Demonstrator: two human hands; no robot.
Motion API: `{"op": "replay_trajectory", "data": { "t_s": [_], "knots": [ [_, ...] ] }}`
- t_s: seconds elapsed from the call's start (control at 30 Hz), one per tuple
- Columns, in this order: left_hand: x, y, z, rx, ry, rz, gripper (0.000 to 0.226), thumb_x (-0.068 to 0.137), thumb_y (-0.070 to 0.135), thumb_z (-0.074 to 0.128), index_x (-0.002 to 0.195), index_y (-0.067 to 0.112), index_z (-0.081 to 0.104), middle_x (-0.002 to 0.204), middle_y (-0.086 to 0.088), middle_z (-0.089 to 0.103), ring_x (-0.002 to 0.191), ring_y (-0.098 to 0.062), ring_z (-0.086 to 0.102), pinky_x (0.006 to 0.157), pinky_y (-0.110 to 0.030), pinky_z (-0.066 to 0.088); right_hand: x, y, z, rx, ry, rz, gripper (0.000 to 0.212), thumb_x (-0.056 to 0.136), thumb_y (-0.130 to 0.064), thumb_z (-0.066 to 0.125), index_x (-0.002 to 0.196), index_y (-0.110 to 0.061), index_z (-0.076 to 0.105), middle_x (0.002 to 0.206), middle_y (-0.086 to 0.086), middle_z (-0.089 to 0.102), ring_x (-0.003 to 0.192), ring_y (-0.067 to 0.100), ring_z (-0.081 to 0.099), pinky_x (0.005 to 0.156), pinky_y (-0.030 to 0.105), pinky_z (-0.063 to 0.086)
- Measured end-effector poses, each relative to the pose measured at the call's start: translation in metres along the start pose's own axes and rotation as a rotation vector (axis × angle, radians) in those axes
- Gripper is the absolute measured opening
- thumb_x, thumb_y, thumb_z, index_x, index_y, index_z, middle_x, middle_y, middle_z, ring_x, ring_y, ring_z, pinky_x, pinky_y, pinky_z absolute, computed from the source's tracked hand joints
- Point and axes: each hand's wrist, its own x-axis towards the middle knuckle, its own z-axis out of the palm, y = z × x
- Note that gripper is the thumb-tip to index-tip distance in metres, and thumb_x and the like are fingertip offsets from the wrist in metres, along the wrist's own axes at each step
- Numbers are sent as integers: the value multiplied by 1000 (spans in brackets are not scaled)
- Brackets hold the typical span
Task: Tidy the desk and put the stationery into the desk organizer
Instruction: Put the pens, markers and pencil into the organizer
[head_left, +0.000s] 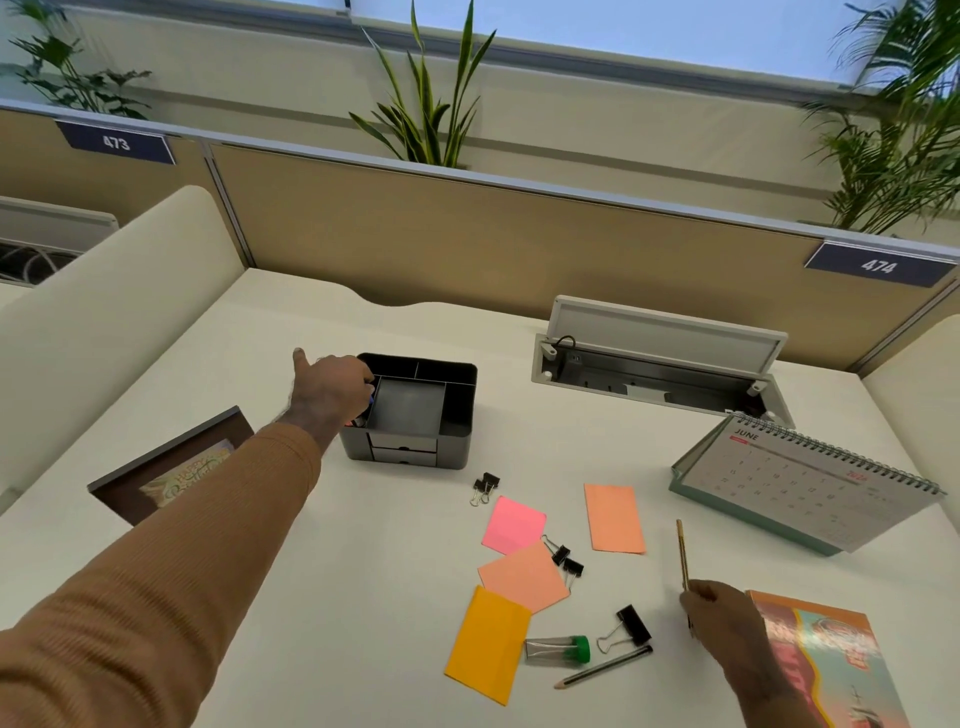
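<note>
The left hand (332, 387) reaches forward to the left compartment of the black organizer (415, 415). Its fingers curl down into that compartment around something blue and red, but what they hold is mostly hidden, so it cannot be told if the hand is closed on it. The thumb points up and away.

The right hand (722, 613) is near the person, to the right, and it is closed on a gold pencil (683, 556). The pencil stands almost upright, and its upper end rises above the fingers.

Between the two hands, on the white tabletop (291, 571), lie loose things. Just left of the right hand there is a large binder clip (631, 626), and below it a dark pencil (605, 667) and a clear tube with a green cap (558, 649). The tube touches a yellow note (488, 644). An orange note (522, 577) overlaps the yellow one, and a pink note (511, 525) overlaps the orange one. Two small clips (566, 558) lie beside these notes. Another orange note (613, 517) lies apart, beyond the right hand. Two more clips (485, 487) lie just in front of the organizer.

A calendar (800, 488) stands beyond the right hand, and a colourful book (826, 660) lies just right of it. A framed card (176, 467) lies under the left sleeve.
</note>
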Motion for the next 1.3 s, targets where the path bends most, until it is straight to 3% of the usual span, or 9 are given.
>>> {"op": "replay_trajectory", "data": {
  "t_s": [0.13, 0.33, 0.47, 0.57, 0.67, 0.9, 1.07, 1.2, 1.3],
  "knots": [
    [-6, 3, -2, -59, 119, 48, 33, 94, 34, 49, 123, 26, 62, 122, -1, 64, 117, -24, 56, 116, -55, 5, -9, -6, -14, 449, 7, 5, 15, 89, 3, 56, 101, -1, 62, 93, 21, 65, 80, 31, 64, 70, 39, 55],
    [-48, 41, -10, -310, 305, 256, 31, 90, 27, 51, 116, 22, 67, 121, 3, 66, 116, -18, 57, 114, -46, 20, -33, -53, -26, 753, -155, -109, 8, 92, -1, 55, 93, -5, 61, 83, 19, 64, 81, 33, 68, 73, 36, 61],
    [-104, 84, -2, -853, -78, 288, 27, 91, 22, 59, 117, 17, 68, 110, 0, 71, 97, -14, 67, 92, -20, 50, -58, -94, -13, 912, -310, -173, 28, 87, -22, 60, 102, 1, 63, 88, 16, 71, 88, 28, 70, 78, 35, 60],
    [-142, 109, 13, -1156, -394, 260, 28, 91, 23, 63, 118, 16, 67, 99, -4, 75, 88, -14, 71, 87, -39, 57, -75, -120, 6, 1021, -405, -201, 48, 65, -30, 72, 104, -4, 62, 85, 16, 71, 88, 28, 72, 71, 29, 59],
    [-166, 122, 17, -1296, -526, 238, 27, 91, 22, 64, 118, 17, 67, 99, -6, 74, 91, -15, 72, 83, -35, 59, -84, -137, 24, 1130, -442, -162, 53, 57, -25, 78, 102, -4, 61, 91, 17, 72, 91, 30, 72, 70, 27, 59],
    [-173, 122, 8, -1627, -525, 1, 18, 87, 5, 66, 105, 2, 68, 99, -18, 73, 90, -26, 73, 76, -31, 60, -93, -149, 36, 1194, -422, -192, 48, 54, -20, 79, 96, -5, 62, 88, 16, 74, 87, 27, 73, 69, 26, 58],
    [-169, 113, 6, -1611, -624, 39, 17, 84, -1, 67, 101, 2, 70, 98, -16, 74, 93, -26, 72, 78, -27, 59, -88, -148, 32, 1240, -403, -189, 45, 53, -19, 78, 93, -6, 62, 85, 14, 74, 84, 25, 73, 68, 26, 59],
    [-159, 112, 3, -1571, -538, 34, 14, 84, -4, 66, 95, 1, 72, 95, -18, 74, 92, -26, 72, 77, -27, 59, -86, -143, 29, 1180, -418, -224, 57, 50, -26, 88, 100, -8, 67, 97, 14, 74, 91, 25, 72, 72, 28, 59],
    [-133, 96, -11, -1490, -345, 86, 13, 82, -1, 69, 93, 3, 74, 89, -17, 74, 84, -27, 69, 80, -34, 57, -75, -129, 23, 913, -382, -245, 47, 71, -12, 80, 115, -12, 63, 107, 5, 72, 95, 20, 71, 82, 35, 58]
  ]
}}
